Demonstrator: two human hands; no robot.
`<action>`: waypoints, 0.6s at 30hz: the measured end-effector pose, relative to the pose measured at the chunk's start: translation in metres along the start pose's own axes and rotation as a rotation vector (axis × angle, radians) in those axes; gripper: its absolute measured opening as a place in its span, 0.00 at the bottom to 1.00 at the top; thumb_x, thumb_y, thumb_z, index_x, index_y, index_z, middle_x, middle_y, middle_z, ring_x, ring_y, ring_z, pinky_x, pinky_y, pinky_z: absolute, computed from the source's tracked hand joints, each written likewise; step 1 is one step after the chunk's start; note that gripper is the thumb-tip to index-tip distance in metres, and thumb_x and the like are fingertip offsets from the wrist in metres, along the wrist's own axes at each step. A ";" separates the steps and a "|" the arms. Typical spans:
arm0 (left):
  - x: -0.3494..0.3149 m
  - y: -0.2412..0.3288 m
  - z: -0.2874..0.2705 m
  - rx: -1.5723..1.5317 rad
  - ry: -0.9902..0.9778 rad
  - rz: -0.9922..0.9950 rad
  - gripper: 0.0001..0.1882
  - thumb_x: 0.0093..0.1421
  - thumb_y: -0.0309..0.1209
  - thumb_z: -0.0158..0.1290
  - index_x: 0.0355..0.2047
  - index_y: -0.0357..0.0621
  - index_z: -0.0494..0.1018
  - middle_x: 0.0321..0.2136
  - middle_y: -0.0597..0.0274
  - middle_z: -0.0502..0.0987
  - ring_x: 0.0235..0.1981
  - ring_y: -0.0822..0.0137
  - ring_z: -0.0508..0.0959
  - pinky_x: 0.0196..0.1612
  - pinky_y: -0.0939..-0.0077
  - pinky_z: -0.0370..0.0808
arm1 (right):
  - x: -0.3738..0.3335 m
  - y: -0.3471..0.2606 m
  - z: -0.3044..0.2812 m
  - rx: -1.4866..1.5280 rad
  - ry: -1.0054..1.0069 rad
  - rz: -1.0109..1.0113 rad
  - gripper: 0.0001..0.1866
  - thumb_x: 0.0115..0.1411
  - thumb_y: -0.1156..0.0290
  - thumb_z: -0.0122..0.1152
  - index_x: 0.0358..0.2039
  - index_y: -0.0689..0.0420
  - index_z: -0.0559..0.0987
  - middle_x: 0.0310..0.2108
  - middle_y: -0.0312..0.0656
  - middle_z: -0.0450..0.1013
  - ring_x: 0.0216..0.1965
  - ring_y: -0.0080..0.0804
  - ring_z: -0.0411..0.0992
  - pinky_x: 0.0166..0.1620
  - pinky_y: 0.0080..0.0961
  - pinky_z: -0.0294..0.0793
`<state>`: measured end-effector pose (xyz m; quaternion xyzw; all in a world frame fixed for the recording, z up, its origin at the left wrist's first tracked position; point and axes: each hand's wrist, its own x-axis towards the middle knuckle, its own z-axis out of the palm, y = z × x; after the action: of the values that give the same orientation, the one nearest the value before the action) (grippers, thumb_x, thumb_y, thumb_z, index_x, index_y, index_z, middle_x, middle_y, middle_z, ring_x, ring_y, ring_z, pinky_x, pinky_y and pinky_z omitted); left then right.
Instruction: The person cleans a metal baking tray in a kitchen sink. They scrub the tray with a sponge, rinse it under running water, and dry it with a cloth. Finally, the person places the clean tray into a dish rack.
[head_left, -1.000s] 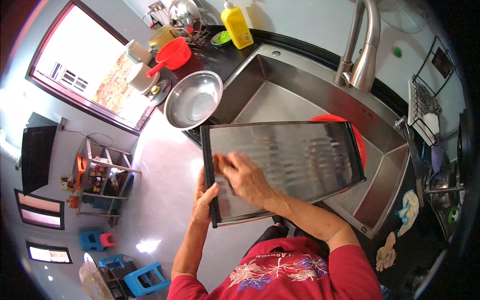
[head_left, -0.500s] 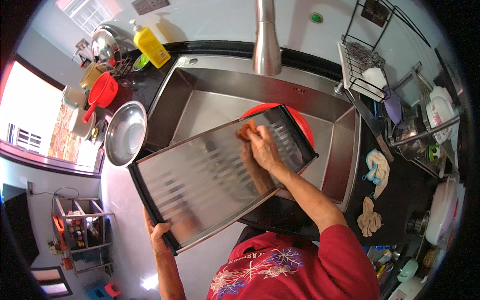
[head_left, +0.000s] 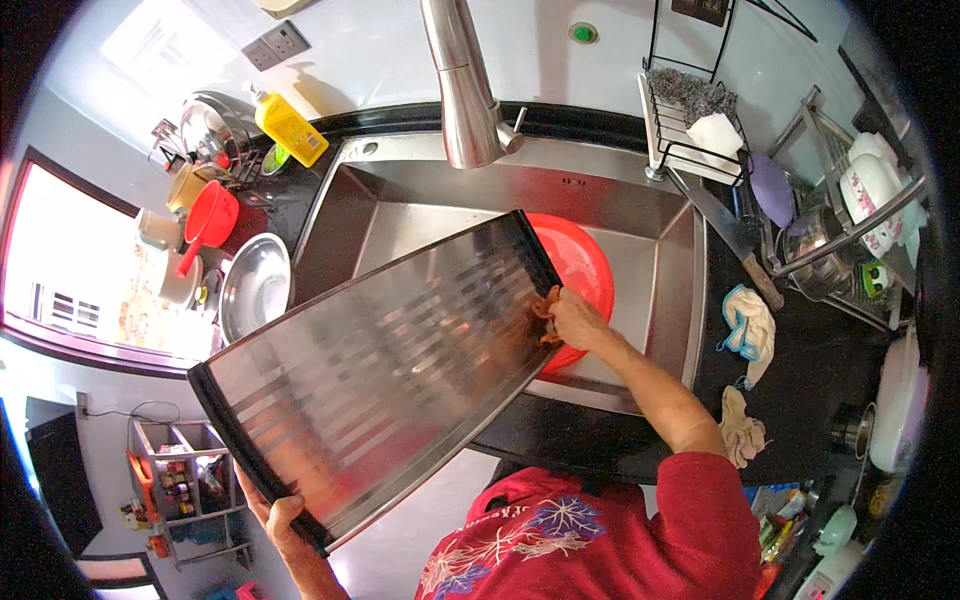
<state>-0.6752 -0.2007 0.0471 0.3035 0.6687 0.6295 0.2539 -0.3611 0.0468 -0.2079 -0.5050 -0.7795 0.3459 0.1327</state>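
A shiny rectangular metal panel with black strips along its two ends is held tilted over the front left of the steel sink. My left hand grips its near left end, thumb on top and the fingers partly hidden beneath. An orange-brown cloth is bunched in my right hand, against the panel's face beside the right black strip. Partly covered by the panel, a red basin sits in the sink.
A steel faucet rises behind the sink. To the left are a steel bowl, a red dipper and a yellow pump bottle. On the right counter lie a knife, a white cloth and a dish rack.
My right hand has moved the cloth toward the near right end of the panel. The panel and my left hand have shifted left and nearer to me, uncovering more of the red basin.
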 end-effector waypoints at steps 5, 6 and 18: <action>-0.009 0.003 -0.022 0.071 0.054 0.045 0.49 0.27 0.24 0.48 0.58 0.38 0.51 0.44 0.55 0.67 0.41 0.60 0.71 0.38 0.77 0.71 | -0.004 0.040 -0.031 -0.076 -0.108 0.069 0.15 0.48 0.73 0.54 0.39 0.56 0.76 0.33 0.54 0.70 0.36 0.49 0.69 0.40 0.39 0.69; -0.012 0.002 -0.024 0.068 0.073 0.065 0.49 0.27 0.23 0.47 0.58 0.38 0.50 0.44 0.54 0.66 0.41 0.60 0.71 0.37 0.77 0.71 | -0.003 0.048 -0.032 -0.089 -0.067 0.069 0.16 0.48 0.72 0.53 0.41 0.55 0.75 0.36 0.54 0.70 0.38 0.49 0.69 0.41 0.40 0.68; -0.049 0.012 -0.021 0.114 0.166 0.313 0.53 0.25 0.28 0.52 0.59 0.38 0.49 0.50 0.52 0.62 0.49 0.56 0.65 0.50 0.65 0.64 | 0.069 0.001 0.004 0.637 -0.082 -0.075 0.27 0.50 0.78 0.47 0.54 0.60 0.63 0.50 0.47 0.65 0.53 0.40 0.60 0.56 0.31 0.56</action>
<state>-0.6558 -0.2510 0.0583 0.3648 0.6666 0.6452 0.0791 -0.3935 0.1058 -0.2215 -0.3945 -0.6549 0.5874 0.2654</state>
